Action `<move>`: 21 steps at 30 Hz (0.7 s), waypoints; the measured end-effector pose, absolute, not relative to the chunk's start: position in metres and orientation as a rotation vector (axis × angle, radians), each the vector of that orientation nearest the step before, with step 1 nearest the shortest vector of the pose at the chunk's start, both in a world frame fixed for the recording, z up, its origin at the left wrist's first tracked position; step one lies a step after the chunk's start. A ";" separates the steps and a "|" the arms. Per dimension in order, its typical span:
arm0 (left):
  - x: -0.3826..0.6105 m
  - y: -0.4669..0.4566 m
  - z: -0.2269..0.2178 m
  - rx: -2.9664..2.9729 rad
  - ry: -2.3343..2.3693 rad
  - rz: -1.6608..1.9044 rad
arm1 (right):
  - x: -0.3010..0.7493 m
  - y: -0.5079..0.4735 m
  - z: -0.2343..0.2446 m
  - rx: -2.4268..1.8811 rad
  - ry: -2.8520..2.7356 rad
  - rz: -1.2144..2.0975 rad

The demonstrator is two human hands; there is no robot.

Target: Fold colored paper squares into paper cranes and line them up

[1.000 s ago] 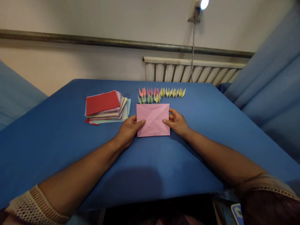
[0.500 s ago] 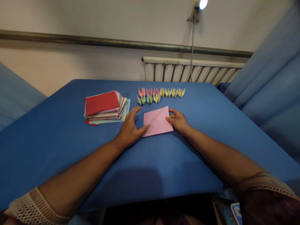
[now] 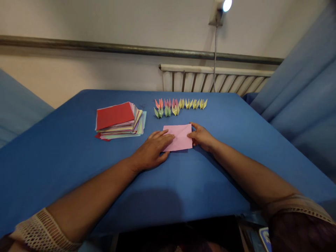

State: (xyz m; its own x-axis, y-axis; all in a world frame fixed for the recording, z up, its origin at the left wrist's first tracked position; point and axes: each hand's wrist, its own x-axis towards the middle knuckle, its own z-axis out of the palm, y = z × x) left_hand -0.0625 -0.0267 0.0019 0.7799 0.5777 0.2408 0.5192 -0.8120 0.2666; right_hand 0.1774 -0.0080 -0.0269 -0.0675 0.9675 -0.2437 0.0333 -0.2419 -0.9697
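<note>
- The left hand (image 3: 151,150) lies palm down with fingers extended over the left part of the pink origami paper (image 3: 182,138), its thumb just off the paper's near edge; it grips nothing.
- The right hand (image 3: 205,138) pinches the paper's right edge, thumb on top; the other fingers are partly hidden.
- The pink paper lies on the tabletop (image 3: 225,122) between the hands, a diagonal crease showing; its left edge is covered by the left hand.
- The step in hand looks like flattening and squaring the paper; my judgement is that the next move calls for the right hand to hold its edge true while the left presses evenly.
- Beyond the paper, near its far edge but apart from it, small origami cranes (image 3: 175,110) stand in two rows: green and yellow in front, red, pink and yellow behind.
- Left of the paper, well apart, sits a stack of coloured paper (image 3: 115,116), red on top, lower sheets jutting toward the pink one.
- Room for moving seems widest to the right of the paper and on its near side; the cranes limit reach beyond it, the stack to its left.
- The tabletop's far edge runs behind the cranes, with a radiator (image 3: 217,70) past it.
</note>
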 end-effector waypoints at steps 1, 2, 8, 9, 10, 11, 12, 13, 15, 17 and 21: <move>-0.062 -0.028 0.004 2.794 0.864 0.501 | 0.178 -0.008 -0.026 -1.380 -1.148 1.455; -0.062 -0.029 0.005 2.796 0.867 0.539 | 0.180 -0.008 -0.026 -1.387 -1.133 1.482; -0.064 -0.028 0.006 2.786 0.874 0.545 | 0.187 -0.008 -0.024 -1.378 -1.047 1.668; -0.066 -0.026 0.004 2.781 0.873 0.528 | 0.187 -0.008 -0.024 -1.376 -1.063 1.677; -0.067 -0.024 0.002 2.770 0.875 0.519 | 0.187 -0.008 -0.024 -1.381 -1.096 1.676; -0.068 -0.022 -0.001 2.755 0.879 0.513 | 0.187 -0.008 -0.024 -1.402 -1.143 1.663; -0.069 -0.020 -0.003 2.739 0.883 0.511 | 0.187 -0.007 -0.025 -1.442 -1.205 1.626; -0.069 -0.018 -0.005 2.725 0.890 0.507 | 0.187 -0.007 -0.026 -1.500 -1.282 1.546; -0.069 -0.017 -0.007 2.719 0.904 0.492 | 0.189 -0.006 -0.028 -1.613 -1.457 1.203; -0.067 -0.018 -0.005 2.740 0.928 0.477 | 0.190 -0.008 -0.027 -1.587 -1.614 0.750; -0.063 -0.027 0.004 2.742 0.990 0.451 | 0.186 -0.025 -0.015 -1.059 -1.937 0.634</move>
